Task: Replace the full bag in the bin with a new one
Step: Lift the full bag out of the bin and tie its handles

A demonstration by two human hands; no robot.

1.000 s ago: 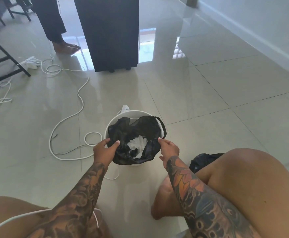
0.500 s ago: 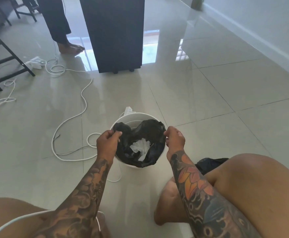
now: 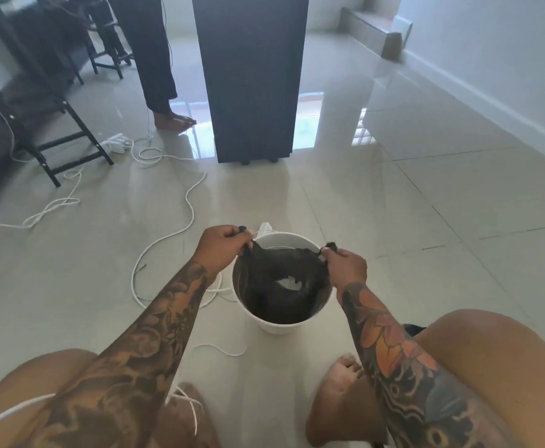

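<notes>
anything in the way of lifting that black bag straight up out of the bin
Nothing visible does. The left hand and right hand already grip the black bag at opposite edges, and the space above the white bin is open.

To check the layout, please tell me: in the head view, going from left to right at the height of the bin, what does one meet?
White cable on the floor → left hand → black bag in the white bin → right hand.
</notes>
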